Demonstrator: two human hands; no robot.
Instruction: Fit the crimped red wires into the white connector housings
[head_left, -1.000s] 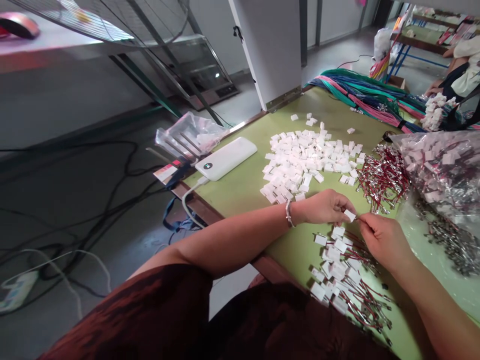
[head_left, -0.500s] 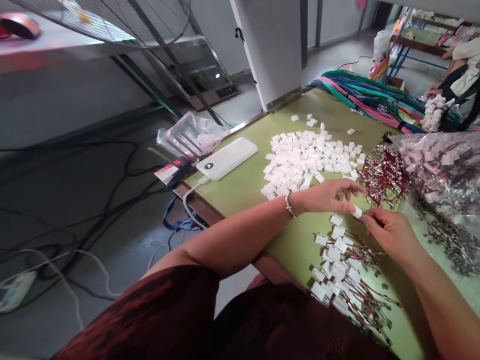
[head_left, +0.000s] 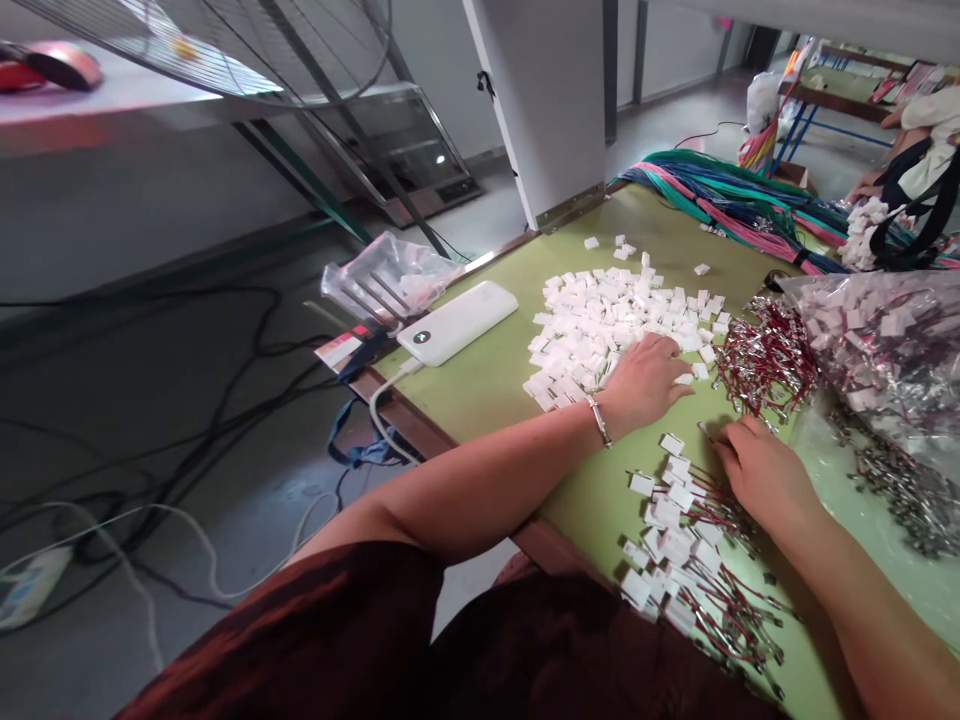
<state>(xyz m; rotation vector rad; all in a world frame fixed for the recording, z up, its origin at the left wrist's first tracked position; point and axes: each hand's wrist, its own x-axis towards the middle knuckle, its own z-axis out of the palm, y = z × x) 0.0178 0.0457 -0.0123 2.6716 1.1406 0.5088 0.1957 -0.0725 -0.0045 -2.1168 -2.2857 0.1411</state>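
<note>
My left hand (head_left: 646, 383) reaches onto the near right edge of a pile of small white plastic connector housings (head_left: 592, 310). Its thumb is spread apart from the fingers, and the fingertips are partly hidden among the pieces. Closer to me, my right hand (head_left: 765, 470) is pinched on a short terminal wire (head_left: 705, 430), whose metal tip pokes out to the left. Below both hands lie several white housings with short dark red wires (head_left: 679, 545) attached. Beyond my right hand sits a heap of loose red wires with metal ends (head_left: 769, 355).
A clear bag (head_left: 885, 340) of wired housings stands at the right, beside more metal-ended wires (head_left: 900, 495). A white power bank (head_left: 457, 322) with a cable lies at the table's left edge. Bundled coloured cables (head_left: 735, 205) run along the back. A person sits far right.
My left hand has moved from beside my right hand, left and away, onto the housing pile. The white housing between my hands is gone from there; the right hand now shows a wire tip.
</note>
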